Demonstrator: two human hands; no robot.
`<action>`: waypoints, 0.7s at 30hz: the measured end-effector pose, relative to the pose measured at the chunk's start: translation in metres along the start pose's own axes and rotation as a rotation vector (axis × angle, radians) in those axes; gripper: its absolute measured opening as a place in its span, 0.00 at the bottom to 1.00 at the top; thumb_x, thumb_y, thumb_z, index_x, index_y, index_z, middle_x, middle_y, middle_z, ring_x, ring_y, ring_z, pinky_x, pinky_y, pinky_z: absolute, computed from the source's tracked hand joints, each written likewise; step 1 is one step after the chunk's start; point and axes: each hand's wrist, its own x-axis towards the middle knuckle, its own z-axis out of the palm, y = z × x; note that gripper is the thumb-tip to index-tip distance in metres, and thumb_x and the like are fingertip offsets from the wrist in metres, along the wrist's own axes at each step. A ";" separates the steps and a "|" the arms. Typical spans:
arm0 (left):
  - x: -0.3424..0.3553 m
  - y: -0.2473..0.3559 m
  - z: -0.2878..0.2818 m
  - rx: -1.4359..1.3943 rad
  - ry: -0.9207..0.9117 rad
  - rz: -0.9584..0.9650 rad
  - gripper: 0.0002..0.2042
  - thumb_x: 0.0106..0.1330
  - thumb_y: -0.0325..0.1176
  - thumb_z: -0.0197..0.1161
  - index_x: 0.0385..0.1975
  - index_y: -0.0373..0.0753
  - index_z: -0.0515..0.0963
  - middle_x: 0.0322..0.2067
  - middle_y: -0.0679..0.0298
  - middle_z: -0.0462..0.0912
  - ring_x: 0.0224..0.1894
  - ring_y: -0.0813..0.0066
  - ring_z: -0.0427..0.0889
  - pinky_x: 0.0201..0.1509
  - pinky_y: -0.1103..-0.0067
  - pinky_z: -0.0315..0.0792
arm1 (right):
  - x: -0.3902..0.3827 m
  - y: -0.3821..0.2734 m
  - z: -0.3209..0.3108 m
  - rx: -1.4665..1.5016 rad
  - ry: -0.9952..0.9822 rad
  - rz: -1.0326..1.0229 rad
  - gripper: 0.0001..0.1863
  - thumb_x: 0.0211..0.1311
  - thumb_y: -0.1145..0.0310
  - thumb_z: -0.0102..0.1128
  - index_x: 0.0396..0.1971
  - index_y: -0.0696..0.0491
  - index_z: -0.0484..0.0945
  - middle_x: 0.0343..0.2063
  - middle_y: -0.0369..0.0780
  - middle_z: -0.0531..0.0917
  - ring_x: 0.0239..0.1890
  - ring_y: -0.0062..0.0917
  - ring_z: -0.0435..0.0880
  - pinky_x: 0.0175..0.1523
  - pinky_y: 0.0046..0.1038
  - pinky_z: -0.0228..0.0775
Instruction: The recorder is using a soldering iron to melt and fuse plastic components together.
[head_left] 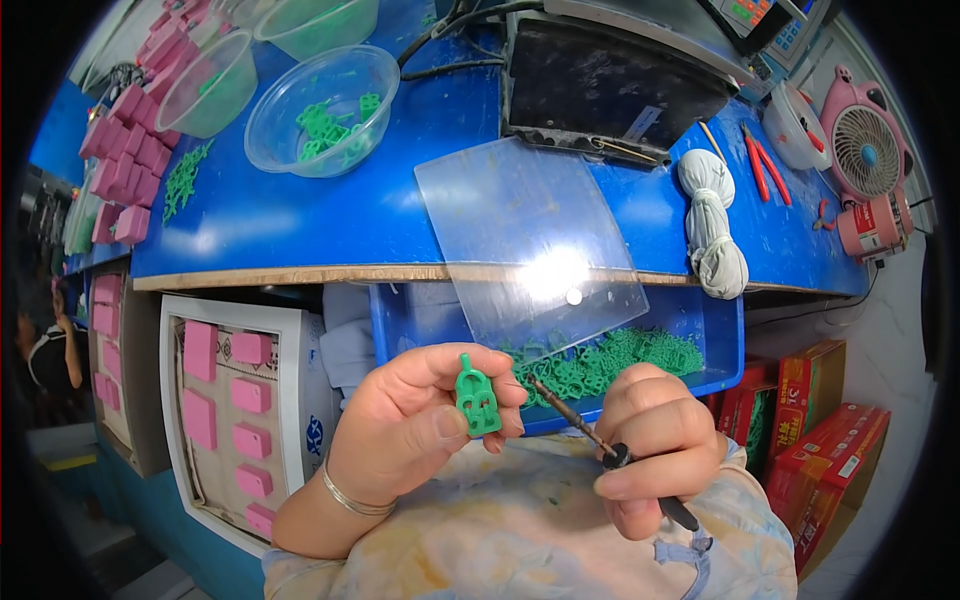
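My left hand [405, 420] pinches a small green wax piece [477, 400] upright between thumb and fingers. The piece has a looped, openwork shape with a short stem on top. In my right hand [665, 445] is a soldering iron [570, 412] with a brownish metal shaft and a dark handle. Its tip points at the green piece from the right and seems slightly apart from it. Beyond both hands, a blue tray [722, 345] contains many similar green pieces [640, 355]. A clear sheet [530, 220] leans from the blue table over the tray.
On the blue table [330, 220] stand a clear bowl [260, 150] of green pieces, a dark box-shaped device [610, 90], a tied white cloth bundle [710, 220], red-handled pliers [766, 170] and a pink fan [866, 145]. Pink blocks [130, 155] sit at left. Red boxes [825, 470] stand at right.
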 end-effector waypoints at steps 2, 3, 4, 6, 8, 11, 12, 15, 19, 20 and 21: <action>0.001 -0.002 0.002 -0.005 0.010 0.031 0.20 0.58 0.30 0.58 0.49 0.27 0.65 0.42 0.51 0.73 0.39 0.66 0.76 0.38 0.77 0.72 | -0.004 -0.003 0.003 0.004 0.058 0.010 0.07 0.47 0.70 0.54 0.26 0.56 0.76 0.21 0.37 0.70 0.15 0.23 0.69 0.18 0.23 0.54; 0.001 -0.002 0.002 -0.004 0.025 0.065 0.20 0.59 0.28 0.56 0.49 0.24 0.63 0.41 0.46 0.71 0.38 0.62 0.77 0.36 0.77 0.74 | -0.006 -0.003 0.004 0.015 0.118 0.017 0.07 0.46 0.71 0.55 0.27 0.57 0.74 0.21 0.38 0.71 0.14 0.23 0.69 0.18 0.24 0.54; 0.001 -0.002 0.002 -0.005 0.027 0.068 0.20 0.59 0.28 0.56 0.49 0.24 0.63 0.41 0.46 0.71 0.38 0.62 0.77 0.36 0.77 0.74 | -0.006 -0.002 0.004 0.018 0.115 0.017 0.07 0.46 0.71 0.55 0.27 0.57 0.74 0.21 0.38 0.71 0.14 0.23 0.69 0.18 0.24 0.54; 0.001 -0.002 0.003 0.002 0.037 0.079 0.21 0.59 0.28 0.55 0.51 0.25 0.62 0.41 0.46 0.72 0.38 0.63 0.77 0.36 0.77 0.74 | -0.005 -0.001 0.004 0.059 0.111 0.012 0.10 0.44 0.73 0.56 0.29 0.56 0.70 0.21 0.39 0.72 0.14 0.23 0.70 0.18 0.23 0.55; 0.000 -0.002 0.002 0.013 0.038 0.087 0.22 0.60 0.28 0.55 0.52 0.25 0.61 0.41 0.46 0.72 0.38 0.63 0.76 0.36 0.77 0.73 | -0.006 -0.002 0.001 0.054 0.095 0.014 0.11 0.44 0.74 0.56 0.30 0.56 0.69 0.21 0.39 0.72 0.14 0.23 0.70 0.18 0.23 0.55; 0.000 -0.003 0.003 0.031 0.040 0.098 0.22 0.60 0.29 0.54 0.52 0.25 0.61 0.41 0.46 0.72 0.38 0.63 0.76 0.35 0.77 0.72 | -0.007 -0.002 0.000 0.038 0.085 0.016 0.12 0.44 0.75 0.56 0.32 0.56 0.69 0.21 0.38 0.73 0.14 0.23 0.70 0.19 0.23 0.55; 0.000 -0.003 0.004 0.038 0.045 0.103 0.22 0.60 0.29 0.54 0.52 0.25 0.61 0.41 0.46 0.72 0.38 0.63 0.76 0.34 0.78 0.71 | -0.008 -0.002 0.000 0.032 0.090 0.016 0.12 0.44 0.75 0.56 0.32 0.56 0.69 0.21 0.38 0.73 0.14 0.22 0.70 0.19 0.23 0.55; 0.001 -0.003 0.004 0.043 0.033 0.111 0.22 0.61 0.29 0.54 0.53 0.25 0.61 0.41 0.46 0.72 0.38 0.64 0.76 0.34 0.78 0.71 | -0.008 -0.001 0.000 0.039 0.082 0.018 0.12 0.44 0.75 0.57 0.32 0.56 0.69 0.21 0.38 0.73 0.14 0.22 0.70 0.19 0.23 0.55; 0.002 -0.003 0.004 0.044 0.032 0.107 0.22 0.61 0.30 0.53 0.53 0.25 0.60 0.41 0.46 0.72 0.37 0.64 0.76 0.34 0.78 0.71 | -0.010 -0.001 0.002 0.039 0.093 0.028 0.12 0.44 0.74 0.57 0.31 0.56 0.69 0.21 0.37 0.73 0.14 0.22 0.70 0.19 0.23 0.55; 0.002 -0.003 0.004 0.044 0.034 0.104 0.23 0.61 0.30 0.53 0.53 0.25 0.60 0.41 0.46 0.72 0.37 0.64 0.76 0.34 0.78 0.71 | -0.010 -0.002 0.002 0.046 0.095 0.035 0.11 0.45 0.74 0.57 0.31 0.56 0.69 0.21 0.37 0.73 0.14 0.22 0.70 0.19 0.23 0.56; 0.002 -0.003 0.004 0.044 0.035 0.101 0.23 0.61 0.30 0.53 0.53 0.25 0.60 0.41 0.46 0.72 0.36 0.64 0.76 0.34 0.78 0.71 | -0.010 -0.002 0.002 0.054 0.097 0.042 0.11 0.45 0.74 0.57 0.31 0.56 0.69 0.20 0.37 0.73 0.14 0.22 0.70 0.19 0.23 0.56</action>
